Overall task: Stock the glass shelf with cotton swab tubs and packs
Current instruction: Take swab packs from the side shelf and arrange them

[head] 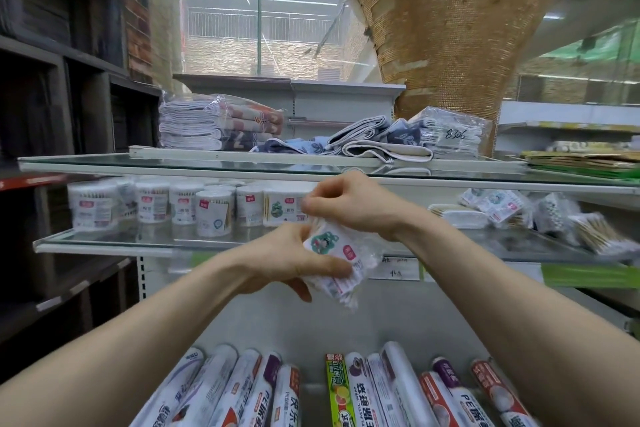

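While left grip (287,262) holds swab pack (334,248), right grip (349,204) pinches top.

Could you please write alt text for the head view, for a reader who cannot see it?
A person's left hand grips a pack of cotton swabs while the right hand pinches its top edge, in front of a glass shelf. Cotton swab tubs stand on the shelf's left and loose packs lie on its right; folded towels sit above, wrap rolls below.
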Demonstrator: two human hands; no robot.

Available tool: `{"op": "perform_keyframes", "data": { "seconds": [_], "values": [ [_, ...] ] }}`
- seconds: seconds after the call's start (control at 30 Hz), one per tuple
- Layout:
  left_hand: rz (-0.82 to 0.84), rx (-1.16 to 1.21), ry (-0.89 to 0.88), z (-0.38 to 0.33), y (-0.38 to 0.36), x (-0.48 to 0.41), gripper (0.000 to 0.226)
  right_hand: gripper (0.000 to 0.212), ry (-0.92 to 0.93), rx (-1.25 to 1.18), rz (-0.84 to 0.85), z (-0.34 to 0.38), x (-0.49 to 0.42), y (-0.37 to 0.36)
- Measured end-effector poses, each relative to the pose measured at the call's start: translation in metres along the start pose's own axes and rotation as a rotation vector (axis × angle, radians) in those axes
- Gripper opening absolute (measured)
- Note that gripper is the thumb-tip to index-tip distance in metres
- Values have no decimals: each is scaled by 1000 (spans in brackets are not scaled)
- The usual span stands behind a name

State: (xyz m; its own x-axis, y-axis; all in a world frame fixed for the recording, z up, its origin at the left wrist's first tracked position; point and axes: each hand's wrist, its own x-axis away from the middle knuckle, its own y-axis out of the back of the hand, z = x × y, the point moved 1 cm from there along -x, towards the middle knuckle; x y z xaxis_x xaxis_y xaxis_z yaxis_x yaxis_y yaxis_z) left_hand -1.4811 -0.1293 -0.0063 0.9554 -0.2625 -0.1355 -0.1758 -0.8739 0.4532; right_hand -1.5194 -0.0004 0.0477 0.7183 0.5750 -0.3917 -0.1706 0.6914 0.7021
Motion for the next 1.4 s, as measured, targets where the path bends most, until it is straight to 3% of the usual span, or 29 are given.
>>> {"op": "perform_keyframes", "data": {
  "seconds": [0.17,0.37,0.47,0.53,0.6,0.77,0.9,0.97,1.0,1.07,1.17,1.3,1.4],
  "values": [
    [-42,96,-12,3,12,6,13,20,-1,-203,-279,0,-10,-8],
    [-152,169,-8,13,21,14,41,25,-65,-246,-312,-7,-14,0],
    [-216,208,40,19,29,14,50,35,-232,-195,-154,-21,-5,14],
    [-249,219,83,25,31,11,47,42,-333,-127,55,-33,4,10],
    [-242,251,125,28,31,9,38,37,-356,-166,186,-42,9,2],
    [-133,233,195,25,40,2,20,11,-392,-390,62,-55,0,6],
    [-138,298,256,21,53,-9,33,14,-338,-495,-165,-62,-9,-3],
    [-191,295,256,20,56,-15,27,19,-343,-556,-298,-64,-13,-5],
    [-219,286,257,21,58,-19,23,24,-349,-523,-289,-63,-15,-5],
    [-254,284,259,24,62,-28,25,33,-352,-316,-114,-62,-13,-5],
    [-313,251,254,24,66,-40,27,27,-294,-98,65,-58,-14,-13],
    [-371,-76,250,13,71,-48,16,28,-223,-101,-137,-62,-37,-25],
    [-343,-298,278,13,73,-55,21,33,-231,30,-186,-67,-51,-37]
  ]
}}
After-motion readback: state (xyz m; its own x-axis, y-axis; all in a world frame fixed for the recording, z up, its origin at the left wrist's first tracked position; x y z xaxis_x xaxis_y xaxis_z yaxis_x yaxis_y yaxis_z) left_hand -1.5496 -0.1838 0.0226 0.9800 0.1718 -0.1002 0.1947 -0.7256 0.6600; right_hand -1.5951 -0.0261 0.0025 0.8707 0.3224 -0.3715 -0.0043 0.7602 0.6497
